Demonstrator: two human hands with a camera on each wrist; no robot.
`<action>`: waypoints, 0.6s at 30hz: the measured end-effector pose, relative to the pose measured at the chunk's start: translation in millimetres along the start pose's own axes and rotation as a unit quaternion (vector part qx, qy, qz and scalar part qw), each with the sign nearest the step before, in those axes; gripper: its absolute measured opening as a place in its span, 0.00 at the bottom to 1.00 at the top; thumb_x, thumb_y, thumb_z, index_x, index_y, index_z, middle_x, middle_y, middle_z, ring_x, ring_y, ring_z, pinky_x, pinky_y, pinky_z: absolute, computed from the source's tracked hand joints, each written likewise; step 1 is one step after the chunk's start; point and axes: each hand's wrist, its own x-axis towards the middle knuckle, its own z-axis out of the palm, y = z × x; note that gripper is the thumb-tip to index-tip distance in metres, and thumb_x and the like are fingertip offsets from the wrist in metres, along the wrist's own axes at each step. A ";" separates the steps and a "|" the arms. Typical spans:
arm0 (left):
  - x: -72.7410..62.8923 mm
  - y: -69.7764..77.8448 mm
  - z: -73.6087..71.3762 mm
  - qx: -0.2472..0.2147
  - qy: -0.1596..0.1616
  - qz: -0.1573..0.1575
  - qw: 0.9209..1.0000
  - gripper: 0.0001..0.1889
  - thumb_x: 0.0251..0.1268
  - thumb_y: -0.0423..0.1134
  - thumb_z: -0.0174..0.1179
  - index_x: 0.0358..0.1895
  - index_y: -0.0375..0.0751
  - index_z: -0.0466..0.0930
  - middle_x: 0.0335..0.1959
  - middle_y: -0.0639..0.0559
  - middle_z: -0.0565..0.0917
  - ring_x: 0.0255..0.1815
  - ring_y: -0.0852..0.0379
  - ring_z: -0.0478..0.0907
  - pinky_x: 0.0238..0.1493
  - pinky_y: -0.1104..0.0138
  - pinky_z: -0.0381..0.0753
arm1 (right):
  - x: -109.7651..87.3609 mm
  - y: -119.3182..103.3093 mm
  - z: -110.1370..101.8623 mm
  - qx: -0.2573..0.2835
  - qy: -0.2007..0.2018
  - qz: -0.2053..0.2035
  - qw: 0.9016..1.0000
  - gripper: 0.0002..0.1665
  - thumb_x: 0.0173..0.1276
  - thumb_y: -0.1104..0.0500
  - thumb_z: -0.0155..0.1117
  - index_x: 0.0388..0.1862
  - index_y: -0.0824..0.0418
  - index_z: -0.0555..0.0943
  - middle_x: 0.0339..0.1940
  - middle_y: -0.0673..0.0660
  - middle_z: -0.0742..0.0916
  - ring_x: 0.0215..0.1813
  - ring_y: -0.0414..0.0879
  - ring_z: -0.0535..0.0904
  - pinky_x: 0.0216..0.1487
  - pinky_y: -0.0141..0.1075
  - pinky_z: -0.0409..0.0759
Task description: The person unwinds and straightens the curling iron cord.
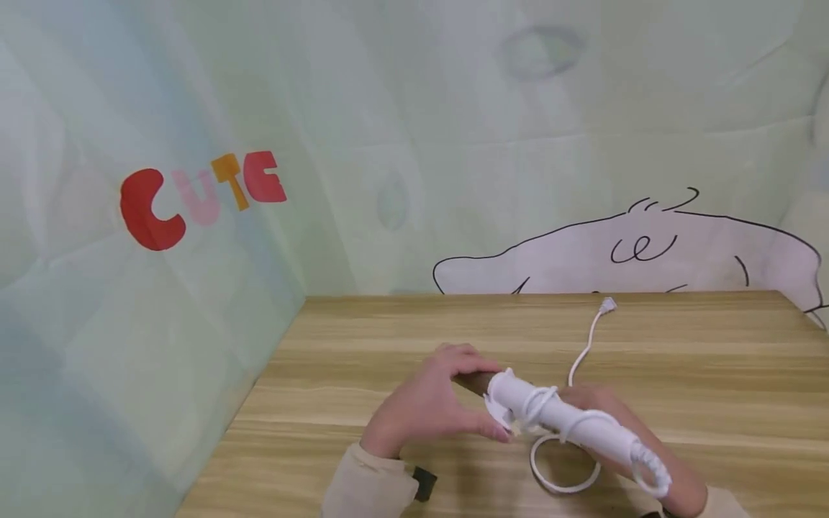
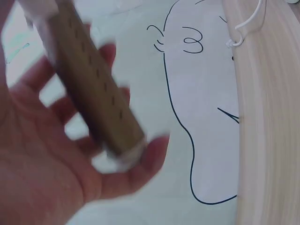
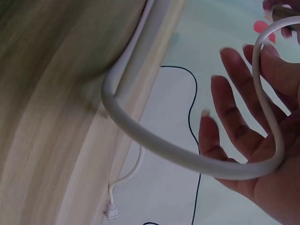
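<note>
A white-handled hair iron (image 1: 570, 417) with a brown barrel (image 2: 89, 75) is held above the table, tilted. Along the barrel runs a row of small dark slots. My left hand (image 1: 430, 406) holds the barrel end, its fingers curled behind it in the left wrist view. White cord (image 3: 173, 157) winds loosely round the handle and hangs in a loop below. Beside the handle, partly hidden by it, is my right hand (image 3: 253, 112). Its fingers are loosely extended, and the cord crosses its palm in the right wrist view.
The cord's plug (image 1: 607, 305) lies near the back edge of the wooden table (image 1: 388, 324). A printed cloth backdrop (image 1: 363, 144) rises behind and at the left. A small dark object (image 1: 424, 484) sits by the left sleeve.
</note>
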 end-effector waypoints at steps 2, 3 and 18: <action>1.1 1.3 2.9 0.032 0.042 -0.018 0.998 0.35 0.33 0.56 0.83 0.53 0.55 0.86 0.44 0.68 0.80 0.50 0.62 0.72 0.53 0.64 0.73 | -0.5 -5.3 5.2 -0.048 0.026 -0.007 0.998 0.16 0.71 0.47 0.63 0.29 0.57 0.81 0.25 0.46 0.82 0.27 0.35 0.75 0.28 0.29 0.73; 1.5 1.6 4.9 0.046 0.059 -0.029 0.997 0.35 0.32 0.58 0.83 0.53 0.56 0.86 0.43 0.68 0.80 0.50 0.61 0.71 0.52 0.63 0.73 | -0.4 -10.4 6.5 -0.079 0.036 0.001 0.996 0.23 0.75 0.43 0.54 0.30 0.58 0.81 0.26 0.47 0.83 0.29 0.37 0.76 0.33 0.33 0.77; 9.9 6.2 21.6 0.216 0.190 -0.096 0.953 0.38 0.31 0.72 0.75 0.48 0.51 0.88 0.44 0.57 0.85 0.49 0.48 0.73 0.47 0.55 0.73 | 18.5 -60.9 4.2 0.092 0.063 0.135 0.985 0.19 0.53 0.74 0.74 0.40 0.56 0.83 0.32 0.44 0.88 0.36 0.37 0.84 0.42 0.25 0.78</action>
